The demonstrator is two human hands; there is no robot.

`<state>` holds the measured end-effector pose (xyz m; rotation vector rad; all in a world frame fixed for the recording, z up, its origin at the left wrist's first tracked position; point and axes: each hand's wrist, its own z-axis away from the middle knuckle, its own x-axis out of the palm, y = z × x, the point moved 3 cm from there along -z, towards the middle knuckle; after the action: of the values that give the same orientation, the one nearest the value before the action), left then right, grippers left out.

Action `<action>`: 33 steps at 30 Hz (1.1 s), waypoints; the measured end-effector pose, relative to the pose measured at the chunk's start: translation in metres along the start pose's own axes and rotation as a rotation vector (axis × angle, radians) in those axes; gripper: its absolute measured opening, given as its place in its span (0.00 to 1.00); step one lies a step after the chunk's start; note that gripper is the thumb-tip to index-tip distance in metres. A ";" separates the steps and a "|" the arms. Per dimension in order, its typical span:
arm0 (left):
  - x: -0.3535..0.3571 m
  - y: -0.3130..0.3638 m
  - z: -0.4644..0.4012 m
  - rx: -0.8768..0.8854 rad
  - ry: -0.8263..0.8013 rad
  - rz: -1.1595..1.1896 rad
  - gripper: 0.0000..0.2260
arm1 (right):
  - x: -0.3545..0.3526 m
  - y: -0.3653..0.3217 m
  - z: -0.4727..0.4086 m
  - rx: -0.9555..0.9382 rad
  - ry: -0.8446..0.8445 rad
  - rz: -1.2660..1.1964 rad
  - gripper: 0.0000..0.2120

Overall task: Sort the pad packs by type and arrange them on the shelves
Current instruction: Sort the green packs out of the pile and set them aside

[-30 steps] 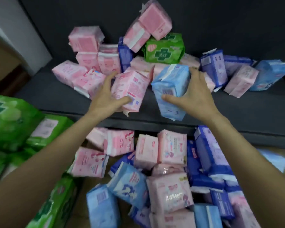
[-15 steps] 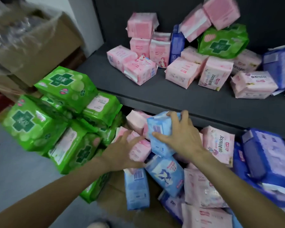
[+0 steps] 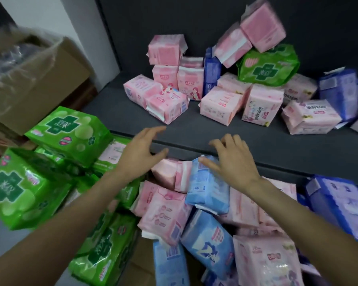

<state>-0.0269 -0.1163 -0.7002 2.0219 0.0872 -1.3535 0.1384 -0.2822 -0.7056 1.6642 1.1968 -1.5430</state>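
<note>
Now both hands are spread and empty: right hand (image 3: 234, 162) over a glossy light-blue pack (image 3: 209, 182), left hand (image 3: 141, 153) at nine o'clock, below the dark grey shelf (image 3: 246, 141).

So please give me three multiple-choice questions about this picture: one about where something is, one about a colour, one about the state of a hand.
1. Where is the single green pack on the dark shelf?
A. high in the pile, resting on pink packs
B. flat at the shelf's front edge
C. in the cardboard box

2. What colour is the pack under the right hand?
A. green
B. light blue
C. pink

3. How is the left hand?
A. gripping a pink pack
B. closed in a fist
C. open, holding nothing

Answers:
1 A: pink packs lie beneath it.
2 B: its wrapper is light blue.
3 C: its fingers are spread in front of the shelf's edge.
</note>
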 end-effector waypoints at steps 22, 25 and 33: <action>0.027 -0.028 -0.139 -0.301 -0.106 -0.244 0.48 | 0.011 0.052 -0.149 0.258 -0.098 0.381 0.32; 0.026 -0.029 -0.124 -0.370 -0.118 -0.255 0.46 | 0.002 0.058 -0.140 0.304 -0.100 0.319 0.31; 0.033 -0.014 -0.087 -0.416 -0.048 -0.222 0.45 | 0.002 0.058 -0.135 0.368 -0.170 0.011 0.39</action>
<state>0.0507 -0.0663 -0.7158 1.6638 0.5399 -1.3821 0.2520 -0.1900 -0.6933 1.7138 0.8514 -1.9435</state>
